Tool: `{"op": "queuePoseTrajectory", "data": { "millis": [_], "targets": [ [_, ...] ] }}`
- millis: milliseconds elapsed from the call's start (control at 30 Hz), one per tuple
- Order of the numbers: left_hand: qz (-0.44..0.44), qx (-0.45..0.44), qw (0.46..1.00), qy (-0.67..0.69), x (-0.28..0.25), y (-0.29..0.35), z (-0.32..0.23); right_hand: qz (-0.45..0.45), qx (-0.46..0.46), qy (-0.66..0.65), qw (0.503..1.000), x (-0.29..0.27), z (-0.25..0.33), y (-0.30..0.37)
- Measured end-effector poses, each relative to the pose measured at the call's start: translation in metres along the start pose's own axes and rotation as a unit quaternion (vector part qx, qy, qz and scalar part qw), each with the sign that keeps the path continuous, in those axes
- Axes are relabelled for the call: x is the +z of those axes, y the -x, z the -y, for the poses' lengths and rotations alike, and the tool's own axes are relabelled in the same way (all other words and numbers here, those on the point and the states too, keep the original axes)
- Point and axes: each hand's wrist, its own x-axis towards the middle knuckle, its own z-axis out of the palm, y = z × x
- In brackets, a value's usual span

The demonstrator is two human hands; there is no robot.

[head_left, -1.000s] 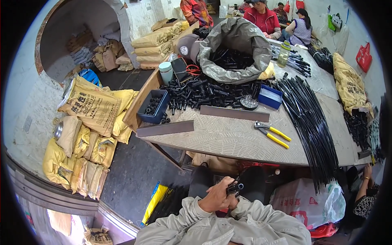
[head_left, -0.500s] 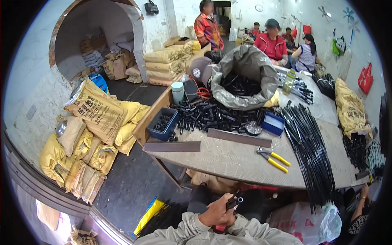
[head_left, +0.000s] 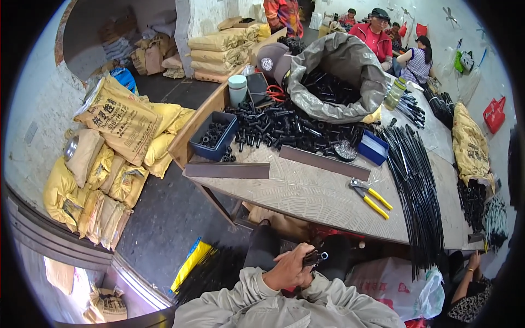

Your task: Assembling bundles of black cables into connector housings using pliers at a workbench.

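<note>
Low in front of my body, over my lap, my two hands are together. My left hand (head_left: pixel 288 268) has its fingers curled round a black tube-shaped part (head_left: pixel 313 258), whose pale round end points right. Beneath it, my right hand (head_left: pixel 305 280) is mostly hidden; its fingers do not show. Both hands are below the table's near edge. On the table (head_left: pixel 262 192) lie yellow-handled cutters (head_left: pixel 372 198), two flat dark metal bars (head_left: pixel 324 162) and a heap of black tubular parts (head_left: pixel 273 124).
A blue bin (head_left: pixel 215 134) of small black rings, a smaller blue box (head_left: pixel 373 147) and a grey sack (head_left: pixel 340 106) of black parts stand on the table. Long black rods (head_left: pixel 418 199) overhang its right edge. Yellow sacks (head_left: pixel 123 123) are stacked left. Co-workers sit beyond; another person's arm (head_left: pixel 465 281) shows at right.
My view has tipped and shifted, so the table and room sit higher in the picture. Both hands stay together at the black tube-shaped part, with little visible change in grip.
</note>
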Motion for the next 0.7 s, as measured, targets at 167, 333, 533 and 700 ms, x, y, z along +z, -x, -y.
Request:
{"op": "queuePoseTrajectory", "data": {
  "millis": [167,333,533,700],
  "targets": [
    [0.000,-0.031,0.999,0.010,-0.004,0.001,0.001,-0.627,0.409,-0.146,0.647,-0.096,-0.056,0.033],
    [-0.042,-0.025,0.999,0.023,0.000,0.002,0.004,-0.513,0.463,-0.205,0.693,-0.070,-0.005,0.017],
    [-0.059,-0.069,0.992,0.087,-0.006,-0.002,-0.004,-0.476,0.171,-0.144,0.850,0.068,-0.050,-0.047],
    [-0.077,-0.034,0.996,0.038,-0.009,0.002,0.000,-0.466,-0.120,-0.459,0.746,0.059,0.001,-0.047]
  ]
}}
